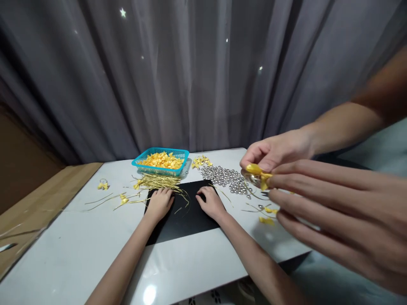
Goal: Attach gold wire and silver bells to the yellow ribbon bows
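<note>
My left hand (pixel 160 205) lies palm down on the left part of a black mat (pixel 187 220), its fingers stretched out and holding nothing that I can see. The fingertips are close to a bundle of thin gold twist ties (pixel 160 181) along the mat's far edge. On the mat's right side rests my right hand (pixel 211 202), also without anything in it; its fingers are loosely bent and the thumb stands apart. A few loose gold strands (pixel 182 207) lie on the mat between both hands.
At the right, another person's hands (pixel 280 152) hold a yellow ribbon bow (pixel 254 169). A blue basket (pixel 159 170) contains yellow bows. Silver beads (pixel 222 176) are spread right of it, near more bows (pixel 202 161). Tied bows (pixel 124 199) lie left. A grey curtain (pixel 190 76) hangs behind.
</note>
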`<state>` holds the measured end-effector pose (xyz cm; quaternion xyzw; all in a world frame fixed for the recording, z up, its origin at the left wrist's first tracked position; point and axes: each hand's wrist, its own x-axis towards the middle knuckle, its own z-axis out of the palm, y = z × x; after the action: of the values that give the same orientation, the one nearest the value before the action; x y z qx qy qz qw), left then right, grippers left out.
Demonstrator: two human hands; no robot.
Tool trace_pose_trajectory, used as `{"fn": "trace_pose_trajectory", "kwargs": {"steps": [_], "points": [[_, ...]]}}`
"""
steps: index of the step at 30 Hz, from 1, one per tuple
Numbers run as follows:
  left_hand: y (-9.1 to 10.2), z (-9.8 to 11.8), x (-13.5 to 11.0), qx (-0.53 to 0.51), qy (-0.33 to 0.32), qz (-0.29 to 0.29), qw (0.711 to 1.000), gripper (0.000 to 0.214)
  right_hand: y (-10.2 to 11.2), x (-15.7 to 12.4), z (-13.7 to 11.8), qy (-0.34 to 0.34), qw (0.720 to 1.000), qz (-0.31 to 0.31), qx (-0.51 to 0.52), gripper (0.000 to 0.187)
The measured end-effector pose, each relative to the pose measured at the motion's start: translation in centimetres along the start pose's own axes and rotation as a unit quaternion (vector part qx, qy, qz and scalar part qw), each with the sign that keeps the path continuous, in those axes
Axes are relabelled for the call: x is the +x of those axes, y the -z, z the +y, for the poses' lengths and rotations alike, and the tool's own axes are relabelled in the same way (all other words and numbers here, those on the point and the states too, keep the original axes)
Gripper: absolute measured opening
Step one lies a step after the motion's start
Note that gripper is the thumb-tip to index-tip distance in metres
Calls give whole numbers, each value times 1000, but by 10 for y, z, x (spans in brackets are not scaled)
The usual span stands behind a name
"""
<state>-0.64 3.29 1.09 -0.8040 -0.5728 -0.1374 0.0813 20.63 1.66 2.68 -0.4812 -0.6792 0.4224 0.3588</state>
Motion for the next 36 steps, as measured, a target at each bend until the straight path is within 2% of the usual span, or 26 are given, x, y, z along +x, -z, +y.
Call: {"fn": "trace_pose_trajectory", "kwargs": {"steps": [3, 6, 8, 9, 14, 18, 27, 31, 36], "points": [[-13, -10, 7, 8, -12, 3, 1000, 29, -15, 15, 14, 55, 991, 48, -116, 9], [-18, -19, 6, 6, -24, 10, 1000, 32, -27, 23, 23, 92, 974, 53, -198, 14], [-20, -25, 4, -5, -33, 11, 999, 30, -32, 27, 27, 101, 964, 58, -238, 8], [-21, -29, 4, -13, -38, 11, 999, 28, -33, 29, 29, 103, 960, 63, -255, 4], [-26, -46, -2, -44, -34, 12, 998, 24, -25, 43, 39, 102, 939, 96, -314, 18], [-29, -49, -4, -54, -27, 17, 998, 26, -22, 53, 40, 102, 930, 107, -337, 17], [-26, -43, -3, -50, -45, 44, 997, 21, -45, 92, 18, 128, 924, 61, -354, 15], [-25, -45, -3, -29, -12, 77, 997, 24, -64, 109, 5, 127, 925, 31, -357, 21], [-22, -46, -5, -9, 48, 117, 992, 22, -90, 126, 1, 97, 927, 5, -363, 19]]}}
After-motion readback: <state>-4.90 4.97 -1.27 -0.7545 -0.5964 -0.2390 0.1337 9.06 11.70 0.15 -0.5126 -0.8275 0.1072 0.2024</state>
